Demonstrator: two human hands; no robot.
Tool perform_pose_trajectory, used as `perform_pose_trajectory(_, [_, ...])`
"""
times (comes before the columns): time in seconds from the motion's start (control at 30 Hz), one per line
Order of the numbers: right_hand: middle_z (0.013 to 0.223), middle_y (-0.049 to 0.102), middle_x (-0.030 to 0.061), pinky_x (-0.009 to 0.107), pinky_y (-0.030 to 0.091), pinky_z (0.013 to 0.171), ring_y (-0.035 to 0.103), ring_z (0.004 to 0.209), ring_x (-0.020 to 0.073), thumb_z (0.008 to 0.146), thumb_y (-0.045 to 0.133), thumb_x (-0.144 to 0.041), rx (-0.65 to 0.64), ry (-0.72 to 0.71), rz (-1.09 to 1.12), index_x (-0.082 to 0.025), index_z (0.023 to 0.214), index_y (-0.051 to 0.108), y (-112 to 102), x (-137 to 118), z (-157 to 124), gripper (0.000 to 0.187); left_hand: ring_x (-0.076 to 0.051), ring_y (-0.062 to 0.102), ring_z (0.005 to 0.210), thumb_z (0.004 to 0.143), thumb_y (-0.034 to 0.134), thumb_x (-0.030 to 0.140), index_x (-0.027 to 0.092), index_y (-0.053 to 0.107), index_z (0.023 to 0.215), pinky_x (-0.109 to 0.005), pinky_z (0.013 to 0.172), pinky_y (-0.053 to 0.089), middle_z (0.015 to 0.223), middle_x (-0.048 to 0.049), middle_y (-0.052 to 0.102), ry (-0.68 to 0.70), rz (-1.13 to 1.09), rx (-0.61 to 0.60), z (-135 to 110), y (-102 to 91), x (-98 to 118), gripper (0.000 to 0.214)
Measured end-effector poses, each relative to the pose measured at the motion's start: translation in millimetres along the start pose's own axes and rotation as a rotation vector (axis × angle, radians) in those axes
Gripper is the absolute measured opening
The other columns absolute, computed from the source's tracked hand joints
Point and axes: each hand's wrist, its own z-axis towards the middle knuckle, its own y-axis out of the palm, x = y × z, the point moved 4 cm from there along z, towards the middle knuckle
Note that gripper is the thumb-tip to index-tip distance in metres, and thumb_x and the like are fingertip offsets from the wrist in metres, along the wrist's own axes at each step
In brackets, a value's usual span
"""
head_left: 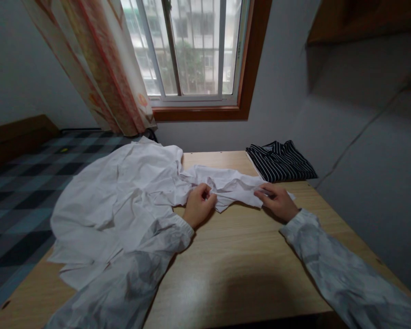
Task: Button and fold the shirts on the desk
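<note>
A white shirt (133, 178) lies spread and wrinkled over the left part of the wooden table (219, 265), its left edge reaching toward the bed. One of its sleeves stretches to the right across the table. My left hand (200, 204) is closed on the sleeve's near edge, around its middle, with thumb and fingers pinching the cloth. Farther right, my right hand (277, 201) pinches the sleeve close to its cuff end. Between the two hands the fabric is creased and slightly lifted.
A folded black shirt with white stripes (281, 161) rests at the table's back right corner. On the left is a bed with a checked cover (17, 201). Behind the table are a window (198, 55), a patterned curtain (106, 68) and a wall.
</note>
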Motion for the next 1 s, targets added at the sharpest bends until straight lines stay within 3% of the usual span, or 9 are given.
perform_pose_trajectory(0.13, [0.085,0.075,0.0038,0.031,0.049,0.066,0.065,0.075,0.0223,0.092,0.07,-0.059,0.028,0.225,0.292,-0.021,0.093,0.074,3,13,-2,0.038,-0.015,0.049,0.067,0.082,0.058,0.024,0.022,0.051,0.072,-0.029,0.065,0.036,0.069,0.0032,0.051,0.024,0.074,0.017,-1,0.5,0,0.012])
perform_pose_trajectory(0.23, [0.069,0.061,-0.0021,0.027,0.04,0.054,0.052,0.06,0.0163,0.09,0.071,-0.059,0.216,0.301,0.388,-0.023,0.083,0.064,-6,23,-1,0.038,-0.015,0.046,0.067,0.079,0.06,0.022,0.023,0.045,0.069,-0.03,0.065,0.034,0.069,0.0034,0.048,0.054,0.137,0.0,-2,2.6,2,0.017])
perform_pose_trajectory(0.33, [0.065,0.052,-0.0038,0.026,0.035,0.051,0.044,0.058,0.0153,0.09,0.068,-0.061,0.419,0.319,0.361,-0.024,0.079,0.058,-19,35,0,0.04,-0.015,0.046,0.067,0.078,0.059,0.022,0.023,0.044,0.069,-0.03,0.065,0.035,0.069,0.0032,0.047,0.079,0.124,-0.059,-3,4.7,3,0.018])
perform_pose_trajectory(0.43, [0.069,0.056,-0.0011,0.027,0.037,0.054,0.048,0.063,0.0172,0.094,0.063,-0.065,0.478,0.29,0.247,-0.023,0.081,0.062,-25,40,-1,0.044,-0.017,0.048,0.069,0.078,0.058,0.022,0.023,0.047,0.07,-0.03,0.066,0.037,0.07,0.002,0.051,0.129,0.099,-0.159,-5,6.4,7,0.014])
perform_pose_trajectory(0.53, [0.064,0.054,-0.0002,0.031,0.037,0.056,0.047,0.061,0.018,0.1,0.056,-0.066,0.409,0.239,0.114,-0.022,0.071,0.06,-22,35,-3,0.053,-0.017,0.049,0.069,0.081,0.061,0.025,0.023,0.05,0.069,-0.03,0.068,0.038,0.067,0.0015,0.053,0.217,0.134,-0.299,-10,9.9,15,0.016])
perform_pose_trajectory(0.63, [0.062,0.052,0.0016,0.035,0.043,0.065,0.051,0.065,0.0204,0.106,0.05,-0.06,0.309,0.076,-0.042,-0.024,0.06,0.051,-19,15,-2,0.059,-0.016,0.049,0.066,0.09,0.06,0.029,0.022,0.049,0.064,-0.031,0.071,0.039,0.063,0.0012,0.053,0.336,0.174,-0.404,-17,12.7,26,0.029])
perform_pose_trajectory(0.77, [0.094,0.071,0.009,0.044,0.049,0.09,0.063,0.096,0.0276,0.108,0.049,-0.046,0.176,-0.116,-0.183,-0.024,0.076,0.067,-20,-17,9,0.043,-0.017,0.057,0.066,0.097,0.064,0.042,0.022,0.064,0.071,-0.03,0.069,0.042,0.069,-0.0014,0.063,0.336,0.132,-0.506,-23,6.1,39,0.033])
perform_pose_trajectory(0.87, [0.115,0.074,0.0116,0.05,0.048,0.105,0.065,0.112,0.0305,0.104,0.056,-0.043,0.087,-0.162,-0.26,-0.024,0.091,0.074,-23,-30,27,0.029,-0.018,0.063,0.069,0.096,0.068,0.047,0.024,0.074,0.085,-0.03,0.069,0.046,0.078,-0.0035,0.071,0.237,0.17,-0.521,-20,-17.1,43,0.027])
perform_pose_trajectory(1.0, [0.133,0.072,0.0135,0.054,0.046,0.115,0.064,0.128,0.0349,0.093,0.072,-0.051,-0.09,-0.174,-0.333,-0.024,0.113,0.076,-14,-31,60,0.034,-0.022,0.067,0.081,0.094,0.068,0.05,0.025,0.074,0.095,-0.033,0.079,0.05,0.091,-0.0055,0.074,0.161,0.332,-0.387,4,-81.2,34,0.026])
